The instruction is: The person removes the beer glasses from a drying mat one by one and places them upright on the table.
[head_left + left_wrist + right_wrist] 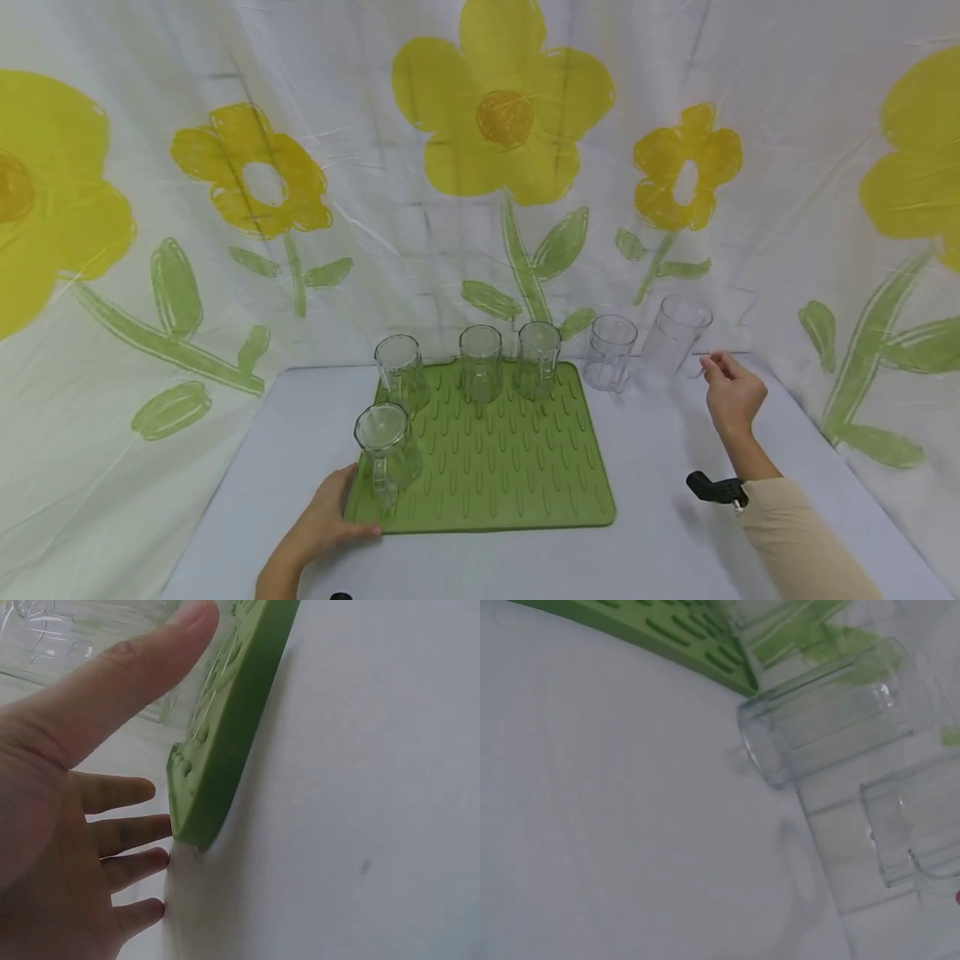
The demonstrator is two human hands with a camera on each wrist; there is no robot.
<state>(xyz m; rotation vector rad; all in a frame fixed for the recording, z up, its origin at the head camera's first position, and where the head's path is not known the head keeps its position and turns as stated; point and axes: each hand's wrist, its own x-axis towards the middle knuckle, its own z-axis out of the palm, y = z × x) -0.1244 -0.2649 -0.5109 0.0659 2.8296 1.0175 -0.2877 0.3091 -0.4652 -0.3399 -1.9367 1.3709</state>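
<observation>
My right hand [735,396] pinches the handle of a clear glass mug [675,335] at the back right. That mug is tilted and looks lifted off the table; in the right wrist view its lower part [907,825] shows at the edge. Just left of it, another glass mug [611,354] stands on the white table. My left hand [324,515] lies at the near left corner of a green ridged mat [495,467], fingers spread along its side and thumb by the front edge. Close to that hand a glass mug [386,450] stands on the mat.
Along the mat's back edge stand three more glass mugs: one at left [401,375], one in the middle [481,362] and one to its right [537,360]. Behind the white table [667,542] hangs a flowered cloth [375,275].
</observation>
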